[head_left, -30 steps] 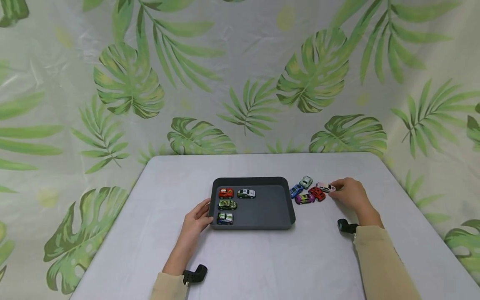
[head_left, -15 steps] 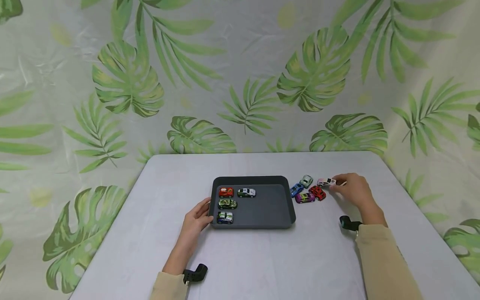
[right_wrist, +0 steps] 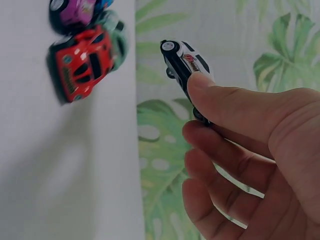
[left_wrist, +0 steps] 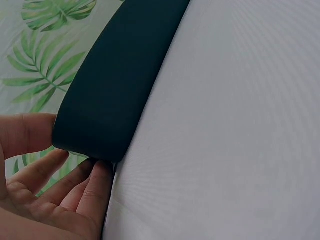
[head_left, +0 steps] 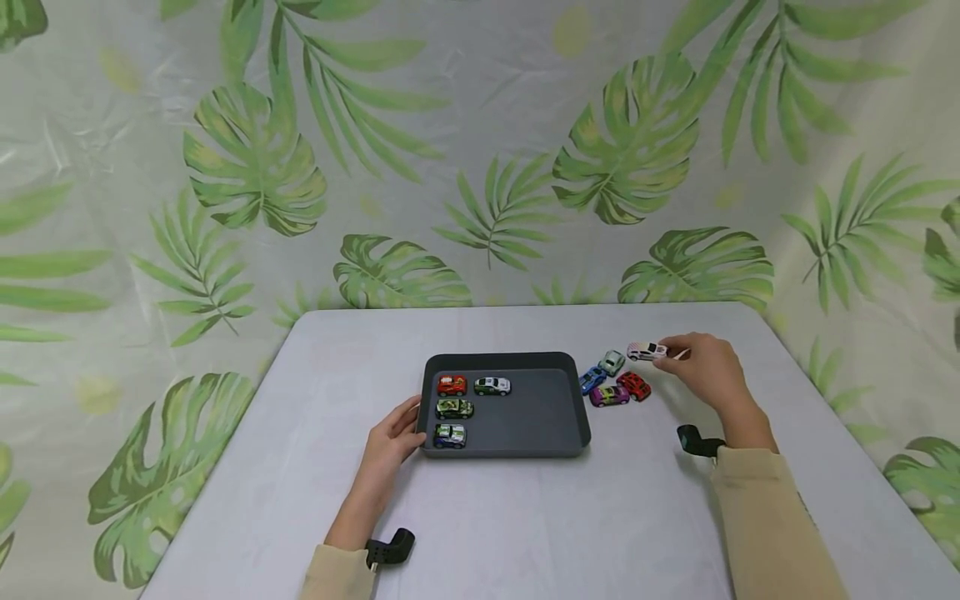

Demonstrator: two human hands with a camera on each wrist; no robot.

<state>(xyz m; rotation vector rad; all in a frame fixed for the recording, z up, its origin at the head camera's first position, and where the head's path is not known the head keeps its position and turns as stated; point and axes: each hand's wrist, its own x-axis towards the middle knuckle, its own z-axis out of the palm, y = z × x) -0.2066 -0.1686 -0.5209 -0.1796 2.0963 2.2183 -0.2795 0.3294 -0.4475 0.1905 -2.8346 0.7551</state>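
Note:
My right hand (head_left: 703, 373) pinches a white toy car (head_left: 647, 351) by its rear between thumb and fingers, raised off the table beyond the other loose cars. In the right wrist view, the car (right_wrist: 186, 65) shows a black underside, red lettering and dark windows. My left hand (head_left: 390, 437) holds the left side of a dark grey tray (head_left: 525, 456). In the left wrist view its thumb (left_wrist: 30, 132) lies at the rim, with fingertips against the tray's outer corner. Inside the tray are a red car (head_left: 452, 385), a white-green car (head_left: 492, 386), a camouflage car (head_left: 454, 408) and a silver car (head_left: 450, 436).
Right of the tray lie a blue car (head_left: 592, 380), a pale green car (head_left: 612, 362), a purple car (head_left: 609, 396) and a red car (head_left: 634, 386), close together. A white cloth covers the table (head_left: 525, 533). Behind it hangs a leaf-patterned curtain (head_left: 495, 125).
My right hand has lifted the white car from beside the red one, first drawing it slightly right, then up and back to the left. The left hand and tray stay put.

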